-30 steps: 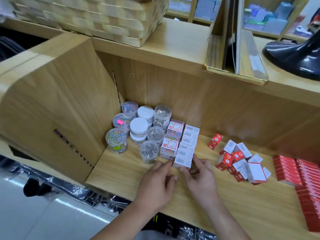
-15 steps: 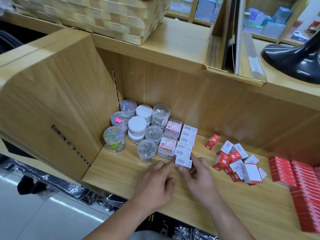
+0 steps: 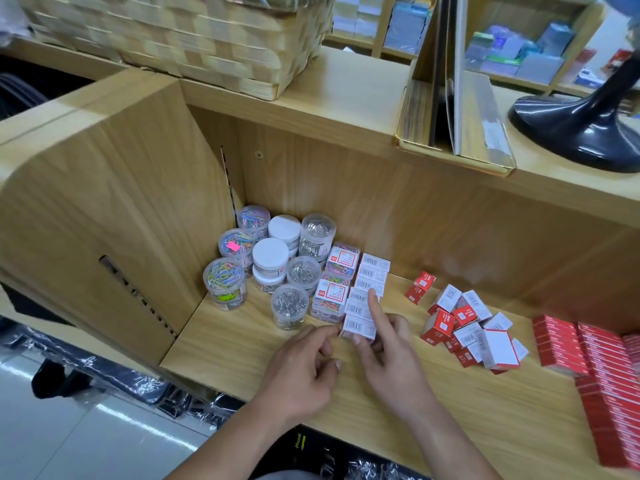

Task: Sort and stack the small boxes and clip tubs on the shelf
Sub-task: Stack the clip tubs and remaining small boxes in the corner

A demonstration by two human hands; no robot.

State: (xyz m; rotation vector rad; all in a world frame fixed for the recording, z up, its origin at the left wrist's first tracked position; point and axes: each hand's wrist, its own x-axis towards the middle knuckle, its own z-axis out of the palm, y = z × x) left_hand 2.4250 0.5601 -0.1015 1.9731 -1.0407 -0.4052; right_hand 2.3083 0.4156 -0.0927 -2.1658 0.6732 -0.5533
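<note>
Beneath the right hand (image 3: 394, 362), the nearest box (image 3: 360, 326) is partly hidden.

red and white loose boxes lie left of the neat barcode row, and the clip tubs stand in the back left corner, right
Not quite. The head view shows the loose red and white boxes lying right of the barcode row, not left of it. The clip tubs do stand in the back left corner.

Clear round plastic tubs of clips (image 3: 294, 271), some white-lidded and stacked, cluster upright in the wooden shelf's (image 3: 242, 348) left back corner. Just beside them stand clear boxes of coloured clips (image 3: 334, 294), then a row of small white barcode-labelled boxes (image 3: 369, 282). Red-and-white small boxes (image 3: 464, 323) lie heaped well to the right.
</note>
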